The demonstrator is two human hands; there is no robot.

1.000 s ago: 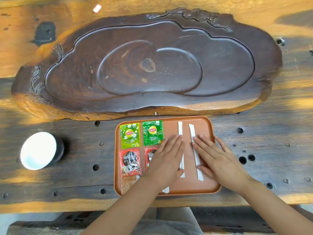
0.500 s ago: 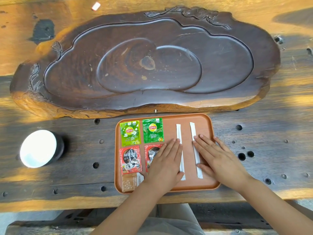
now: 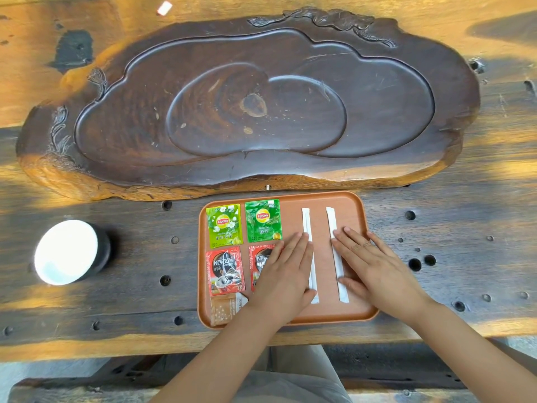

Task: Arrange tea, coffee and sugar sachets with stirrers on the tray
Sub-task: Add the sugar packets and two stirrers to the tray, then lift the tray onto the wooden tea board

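An orange-brown tray (image 3: 321, 200) lies on the wooden table. Two green Lipton tea sachets (image 3: 223, 226) (image 3: 263, 220) sit side by side at its far left. Below them are two red Nescafe coffee sachets (image 3: 225, 270) (image 3: 259, 261), the right one partly under my left hand. A brown sugar sachet (image 3: 226, 310) lies at the near left corner. Two white wrapped stirrers (image 3: 306, 225) (image 3: 337, 254) lie lengthwise on the right half. My left hand (image 3: 286, 276) rests flat beside the left stirrer. My right hand (image 3: 374, 267) lies flat against the right stirrer.
A large carved dark wooden tea board (image 3: 247, 103) fills the table behind the tray. A white bowl with a dark outside (image 3: 68, 251) stands at the left. A small white scrap (image 3: 164, 8) lies at the far edge. The table top has several round holes.
Both hands stay flat on the tray by the stirrers. The left hand has drawn slightly toward me, and more of the sugar sachet at the near left corner now shows.
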